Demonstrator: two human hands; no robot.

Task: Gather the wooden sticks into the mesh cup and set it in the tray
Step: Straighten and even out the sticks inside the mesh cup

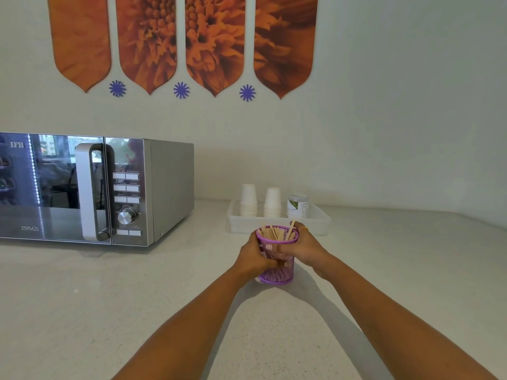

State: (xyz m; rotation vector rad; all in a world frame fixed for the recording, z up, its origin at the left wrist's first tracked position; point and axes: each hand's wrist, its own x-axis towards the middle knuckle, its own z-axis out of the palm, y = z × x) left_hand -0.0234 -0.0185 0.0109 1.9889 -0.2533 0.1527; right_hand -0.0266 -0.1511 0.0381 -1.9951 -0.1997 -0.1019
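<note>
The left hand (251, 256) and right hand (306, 248) curl their fingers (278, 255) round the upright purple mesh cup (277, 275) of wooden sticks (274, 233) on the tabletop (397, 270), with the clear plastic tray (321, 223) just beyond it, straight ahead.

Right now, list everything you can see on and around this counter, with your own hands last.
mesh cup: one, purple, in front of the tray, between both hands
wooden sticks: a bundle, too many to count, pale wood, standing in the mesh cup
tray: one, clear plastic, on the counter by the wall
paper cup stacks: two, white, upside down in the tray
jar: one, pale with a green label, in the tray, right of the stacks
microwave: one, silver, on the counter at left
counter: one, off-white
wall panels: four, orange flower print, on the wall
flower stickers: three, purple, between the panels' tips
left hand: grips the cup's left side
right hand: grips the cup's right side
</note>
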